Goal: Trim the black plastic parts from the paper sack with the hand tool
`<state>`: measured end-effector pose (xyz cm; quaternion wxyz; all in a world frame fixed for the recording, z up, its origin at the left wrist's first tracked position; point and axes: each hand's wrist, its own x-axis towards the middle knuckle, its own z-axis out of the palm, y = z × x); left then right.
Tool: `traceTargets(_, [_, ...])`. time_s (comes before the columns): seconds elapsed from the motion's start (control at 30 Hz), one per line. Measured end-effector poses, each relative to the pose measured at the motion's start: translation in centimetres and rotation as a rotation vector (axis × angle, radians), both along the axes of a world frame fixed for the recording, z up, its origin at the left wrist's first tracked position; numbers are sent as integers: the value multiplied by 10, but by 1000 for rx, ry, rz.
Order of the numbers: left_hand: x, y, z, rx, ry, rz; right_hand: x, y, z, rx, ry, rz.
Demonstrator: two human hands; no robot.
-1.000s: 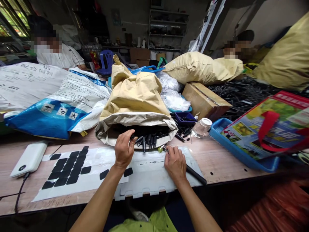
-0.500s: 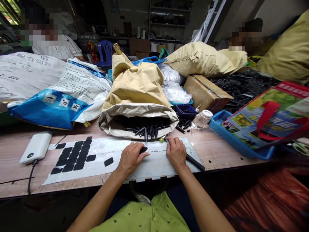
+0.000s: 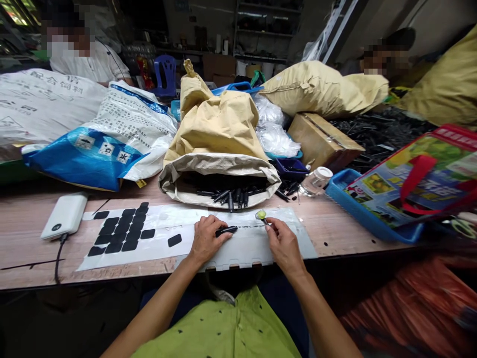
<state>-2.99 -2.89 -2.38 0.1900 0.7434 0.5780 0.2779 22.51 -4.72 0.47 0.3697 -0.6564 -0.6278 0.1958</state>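
Note:
My left hand (image 3: pixel 204 239), at the middle of the work mat, is closed round a black pen-shaped piece (image 3: pixel 226 230) that points right. In my right hand (image 3: pixel 285 243) is a small hammer (image 3: pixel 261 215) with a metal and yellow-green head and a thin neck; my hand and forearm hide its handle. The head is raised a little over the pale mat (image 3: pixel 246 248). Just beyond both hands, an open sack (image 3: pixel 219 129) lies on its side, with several black pen pieces (image 3: pixel 231 199) spilling at its mouth.
Black rounded squares (image 3: pixel 122 228) lie on a white sheet at left, beside a white power bank (image 3: pixel 65 216) with a cable. A clear jar (image 3: pixel 316 181), a cardboard box (image 3: pixel 324 141) and a blue tray (image 3: pixel 346 199) stand at right. Two people are across the table.
My right hand has turned and shifted right, lifting the hammer's head, and its handle is now hidden. The black piece shows more beyond my left fingers. The view has moved slightly.

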Motion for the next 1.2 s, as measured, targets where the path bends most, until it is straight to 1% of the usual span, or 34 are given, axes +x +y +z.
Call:
traceTargets(0.1, [4, 2, 1, -29, -15, -2, -16, -12, 6, -26, 120, 54])
traceTargets(0.27, [2, 6, 2, -87, -49, -7, -39, -21, 12, -14, 149, 117])
traceTargets(0.4, [1, 8, 5, -124, -48, -4, -49, -23, 10, 45, 96, 147])
traceTargets(0.5, [1, 9, 6, -111, -45, 8, -56, -24, 11, 97, 36, 171])
traceTargets(0.63, [2, 8, 7, -94, -45, 6, -64, -25, 15, 146, -33, 197])
traceTargets(0.8, [1, 8, 10, -130, -56, 11, -73, -26, 21, 203, -85, 192])
traceTargets(0.9, [2, 9, 10, -137, -70, 21, -78, -27, 20, 201, -123, 211])
traceTargets(1.03, [2, 9, 9, -131, -79, 33, -80, -27, 14, 148, -216, 242])
traceTargets(1.2, [3, 9, 8, -126, -91, 31, -74, -25, 15, 179, -208, 174])
